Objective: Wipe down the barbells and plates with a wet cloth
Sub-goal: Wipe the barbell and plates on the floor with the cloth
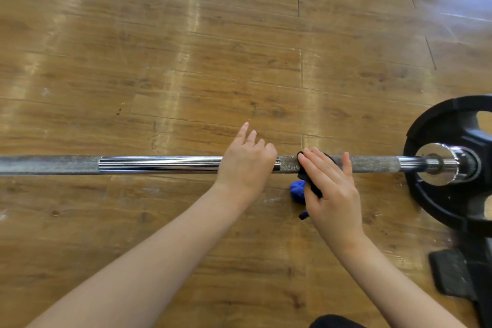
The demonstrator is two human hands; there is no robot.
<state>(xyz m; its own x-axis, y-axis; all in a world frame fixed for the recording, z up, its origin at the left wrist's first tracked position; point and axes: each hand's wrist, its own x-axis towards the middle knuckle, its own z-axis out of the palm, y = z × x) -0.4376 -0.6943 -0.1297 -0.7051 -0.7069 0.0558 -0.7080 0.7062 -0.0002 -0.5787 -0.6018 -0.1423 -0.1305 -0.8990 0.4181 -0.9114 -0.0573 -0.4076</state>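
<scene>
The right hand [331, 189] lies palm-down over the barbell [159, 164], its fingers [319, 165] held straight and close together with the thumb spread off to the right, so the hand presses flat instead of curling round the shaft. Under the palm is the cloth [306, 189], dark where it drapes over the knurled part of the bar beneath the fingertips and blue where a bunch of it hangs out on the near left side of the hand, toward the floor. Just to the left, the left hand [246, 164] rests on top of the smooth chrome section, knuckles bent over the bar, the index and middle fingers lifted and pointing to the far side; whether the thumb closes underneath cannot be told. The bar runs left to right across the wooden floor [213, 61]. At its right end a black plate [450, 125] sits on the sleeve, well right of both hands.
</scene>
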